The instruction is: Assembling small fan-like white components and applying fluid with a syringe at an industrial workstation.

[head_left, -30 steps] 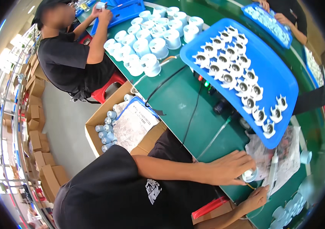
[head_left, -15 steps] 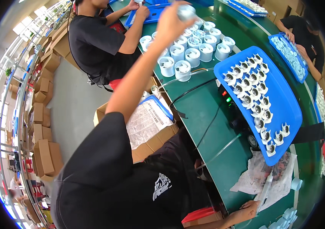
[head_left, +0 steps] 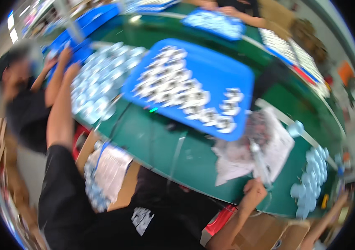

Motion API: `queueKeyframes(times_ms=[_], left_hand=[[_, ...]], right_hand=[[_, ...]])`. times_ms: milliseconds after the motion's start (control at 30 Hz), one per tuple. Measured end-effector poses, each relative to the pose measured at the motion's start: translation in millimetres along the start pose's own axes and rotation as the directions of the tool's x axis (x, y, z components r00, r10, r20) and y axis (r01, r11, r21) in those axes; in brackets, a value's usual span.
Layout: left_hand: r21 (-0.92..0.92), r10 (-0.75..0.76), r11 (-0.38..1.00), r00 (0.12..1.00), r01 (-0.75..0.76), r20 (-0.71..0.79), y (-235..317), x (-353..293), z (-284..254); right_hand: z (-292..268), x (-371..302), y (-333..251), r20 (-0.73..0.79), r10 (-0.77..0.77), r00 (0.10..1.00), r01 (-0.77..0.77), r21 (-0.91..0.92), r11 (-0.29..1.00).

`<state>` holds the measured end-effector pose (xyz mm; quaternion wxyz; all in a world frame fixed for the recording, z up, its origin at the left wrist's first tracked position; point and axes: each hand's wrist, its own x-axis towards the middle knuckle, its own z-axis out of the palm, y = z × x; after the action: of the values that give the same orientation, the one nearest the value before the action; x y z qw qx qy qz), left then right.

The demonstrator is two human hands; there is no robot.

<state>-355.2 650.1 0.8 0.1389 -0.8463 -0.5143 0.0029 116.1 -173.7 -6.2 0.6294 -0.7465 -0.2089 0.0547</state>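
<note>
My left arm reaches to the far left. My left hand (head_left: 73, 70) is blurred beside several pale-blue round housings (head_left: 106, 75), and its fingers cannot be made out. At the right, my right hand (head_left: 254, 191) is closed around a clear dispensing syringe (head_left: 261, 164) with a thin tube. Its tip points away from me over a crumpled, stained plastic sheet (head_left: 275, 143). Between my hands lies a blue tray (head_left: 215, 71) with rows of small white fan impellers (head_left: 171, 81) with dark centres.
More pale-blue housings (head_left: 311, 179) stand on the right of the green table (head_left: 194, 160). Cables and a tube cross its front. An open carton (head_left: 125, 183) stands below the near edge. A co-worker (head_left: 29, 100) sits at the left; another person's hands touch a far blue tray (head_left: 215, 25).
My view has swung toward the right. My left hand, which held a pale-blue housing raised over the others, is now lower at their left side. My right hand still grips the syringe.
</note>
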Motion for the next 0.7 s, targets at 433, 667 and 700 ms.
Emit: queueKeyframes(times_ms=[433,667,700], left_hand=[[-0.711,0.05,0.602,0.906,-0.364,-0.421,229.9,-94.6,-128.2],[-0.918,0.553,-0.375,0.763,-0.13,-0.334,541.7,-402.2,-242.8],[-0.949,0.67,-0.306,0.689,-0.081,-0.275,561.2,-412.8,-238.6]], right_hand=[[-12.3,0.8,-35.9,-0.118,0.126,0.985,-0.13,-0.02,0.991],[-49.8,22.2,-34.2,-0.58,0.028,0.814,-0.171,-0.193,0.966],[-59.7,21.7,-28.5,-0.583,0.023,0.812,-0.215,-0.262,0.941]])
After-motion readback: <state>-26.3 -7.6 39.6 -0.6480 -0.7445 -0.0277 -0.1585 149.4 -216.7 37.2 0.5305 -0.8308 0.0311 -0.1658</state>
